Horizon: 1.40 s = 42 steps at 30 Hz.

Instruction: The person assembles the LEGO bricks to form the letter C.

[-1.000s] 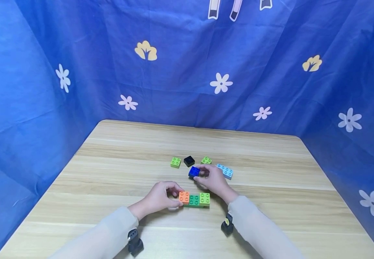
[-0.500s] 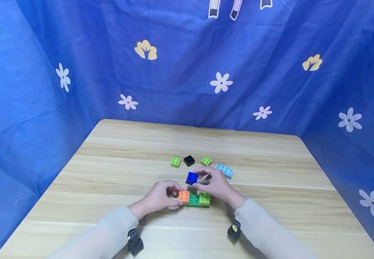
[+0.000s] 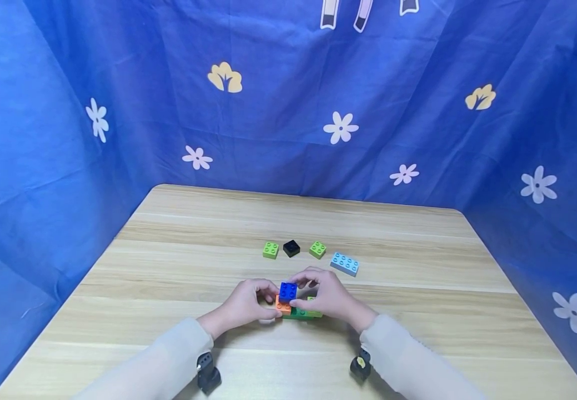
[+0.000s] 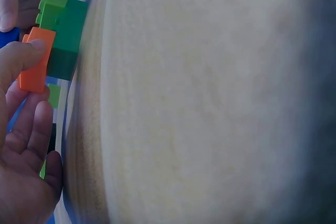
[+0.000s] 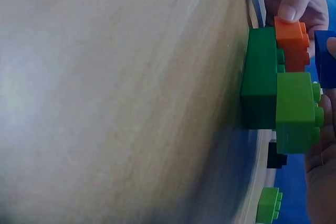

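My left hand [image 3: 248,303] pinches an orange building brick [image 3: 283,305] between thumb and fingers. That brick sits on the left end of a dark green brick [image 5: 259,77], and a lime green brick [image 5: 295,111] sits on its right end. In my right hand [image 3: 333,294] a dark blue brick [image 3: 288,291] is pinched, held just above the orange one. The right wrist view shows a gap between the blue brick and the orange studs. My right hand partly covers the dark green and lime bricks in the head view.
Behind the hands lie a lime brick [image 3: 270,250], a black brick [image 3: 291,248], another lime brick [image 3: 317,249] and a light blue brick [image 3: 344,264]. They rest on a wooden table [image 3: 178,239], with a blue patterned cloth [image 3: 268,122] around it.
My right hand has brought the blue brick toward me and slightly left, from near the loose bricks to over the orange brick. The left hand keeps its hold in place.
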Available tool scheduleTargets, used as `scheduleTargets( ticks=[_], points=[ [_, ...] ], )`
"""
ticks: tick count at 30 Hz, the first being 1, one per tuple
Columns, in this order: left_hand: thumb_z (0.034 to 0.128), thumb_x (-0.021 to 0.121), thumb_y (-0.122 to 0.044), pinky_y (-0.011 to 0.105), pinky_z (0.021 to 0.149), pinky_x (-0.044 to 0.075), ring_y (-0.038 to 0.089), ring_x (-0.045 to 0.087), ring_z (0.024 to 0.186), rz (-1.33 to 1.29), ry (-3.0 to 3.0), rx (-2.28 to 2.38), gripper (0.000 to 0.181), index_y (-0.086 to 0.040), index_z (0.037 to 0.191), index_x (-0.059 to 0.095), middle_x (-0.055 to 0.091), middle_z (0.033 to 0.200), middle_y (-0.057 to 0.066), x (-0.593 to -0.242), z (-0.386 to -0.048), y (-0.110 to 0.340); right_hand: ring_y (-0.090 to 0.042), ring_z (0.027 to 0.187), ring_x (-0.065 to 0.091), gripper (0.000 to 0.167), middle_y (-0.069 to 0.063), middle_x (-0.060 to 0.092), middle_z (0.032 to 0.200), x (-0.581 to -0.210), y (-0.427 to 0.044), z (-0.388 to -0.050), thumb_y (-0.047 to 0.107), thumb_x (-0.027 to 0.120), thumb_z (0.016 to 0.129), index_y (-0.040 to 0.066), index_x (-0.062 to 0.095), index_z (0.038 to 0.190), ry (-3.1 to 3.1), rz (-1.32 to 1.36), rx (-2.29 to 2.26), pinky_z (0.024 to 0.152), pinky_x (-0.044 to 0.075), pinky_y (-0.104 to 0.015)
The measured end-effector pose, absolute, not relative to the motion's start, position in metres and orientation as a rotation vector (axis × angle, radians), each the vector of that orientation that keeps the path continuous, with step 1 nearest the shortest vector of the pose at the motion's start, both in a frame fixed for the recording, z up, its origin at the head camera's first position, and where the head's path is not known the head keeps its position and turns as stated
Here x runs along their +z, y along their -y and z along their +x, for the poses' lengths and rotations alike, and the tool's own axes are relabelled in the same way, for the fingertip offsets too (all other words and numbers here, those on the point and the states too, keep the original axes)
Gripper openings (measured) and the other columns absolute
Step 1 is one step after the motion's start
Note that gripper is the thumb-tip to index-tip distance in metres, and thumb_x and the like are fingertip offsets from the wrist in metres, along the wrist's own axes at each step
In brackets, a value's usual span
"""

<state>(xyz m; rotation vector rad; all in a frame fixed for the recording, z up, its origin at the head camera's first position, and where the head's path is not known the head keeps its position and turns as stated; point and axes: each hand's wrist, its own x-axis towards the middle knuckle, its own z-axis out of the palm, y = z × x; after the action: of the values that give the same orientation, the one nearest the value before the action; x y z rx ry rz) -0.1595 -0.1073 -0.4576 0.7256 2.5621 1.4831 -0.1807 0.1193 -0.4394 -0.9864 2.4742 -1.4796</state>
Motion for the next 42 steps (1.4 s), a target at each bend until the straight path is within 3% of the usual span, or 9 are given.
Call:
scheduleTargets(
  ticks=[8,20,42],
  points=[
    [0.0673,0.085,-0.012,0.027,0.068,0.049,0.017,0.059,0.073,0.726,-2.569,1.484,0.029,-0.007,0.091,0.069,0.064,0.077,-0.001,-0.4569,-0.1579,0.1066,-0.036,0.089,0.060,0.038,-0.013,0.064,0.096,-0.4346,-0.1144,-0.1728,-0.003,0.080,0.070,-0.004,0.067,0.106,-2.445,-1.007,-1.486,0.079,0.054,-0.043],
    [0.0669,0.085,-0.012,0.027,0.068,0.050,0.016,0.058,0.072,0.730,-2.573,1.471,0.028,-0.007,0.089,0.069,0.064,0.077,-0.002,-0.4570,-0.1590,0.1059,-0.017,0.083,0.064,0.036,0.002,0.064,0.092,-0.4436,-0.1166,-0.1760,0.008,0.082,0.071,0.009,0.071,0.106,-2.465,-1.143,-1.447,0.078,0.053,-0.026],
    [0.0649,0.085,-0.012,0.026,0.068,0.049,0.014,0.058,0.071,0.747,-2.603,1.435,0.026,-0.008,0.084,0.068,0.062,0.074,-0.006,-0.4547,-0.1594,0.1050,-0.017,0.077,0.062,0.037,0.006,0.063,0.087,-0.4409,-0.1143,-0.1750,0.008,0.082,0.068,0.008,0.072,0.104,-2.529,-1.157,-1.386,0.077,0.053,-0.024]
  ],
)
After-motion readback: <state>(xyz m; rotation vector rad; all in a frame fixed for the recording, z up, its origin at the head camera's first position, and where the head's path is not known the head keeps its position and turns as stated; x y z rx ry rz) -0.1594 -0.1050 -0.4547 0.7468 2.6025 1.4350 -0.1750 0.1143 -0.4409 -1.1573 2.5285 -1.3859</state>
